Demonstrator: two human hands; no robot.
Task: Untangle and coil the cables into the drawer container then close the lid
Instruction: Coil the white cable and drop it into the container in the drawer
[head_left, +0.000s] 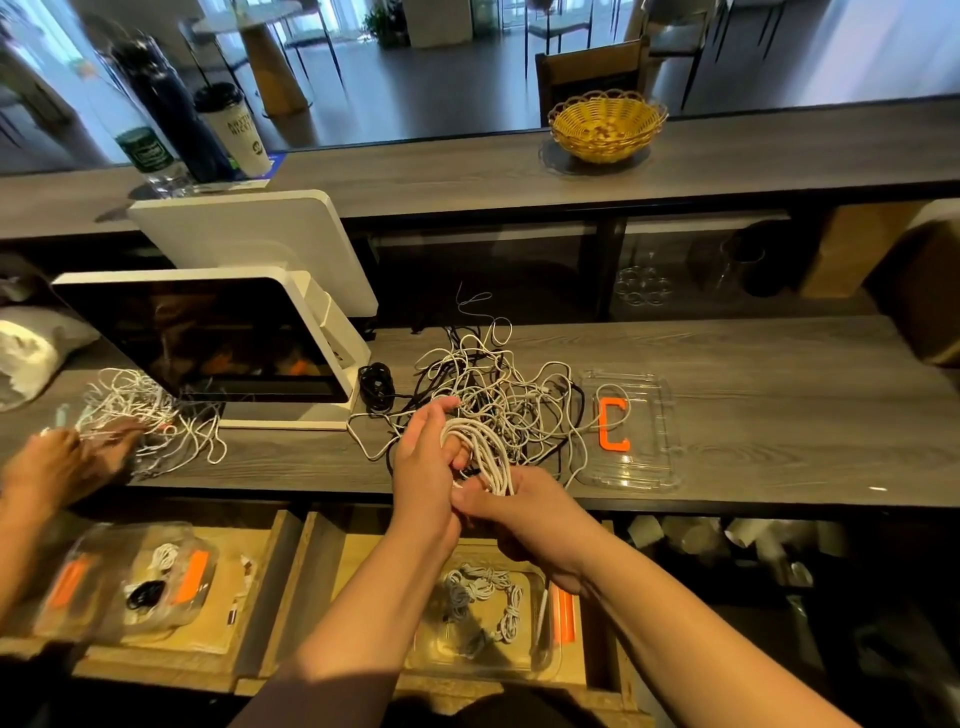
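The left hand (423, 457) curls its fingers through the loops of a white cable coil (480, 452), holding them. The right hand (511, 512) pinches the coil's lower end between thumb and fingers.

A yellow basket (608, 124) sits on the high shelf (779, 150), toward its right part. At the left end of that shelf stand a white paper cup (234, 130) with a black lid, a dark bottle (171, 114) and a clear bottle (148, 156). A white screen (208, 338) stands on the left part of the lower counter (779, 364).
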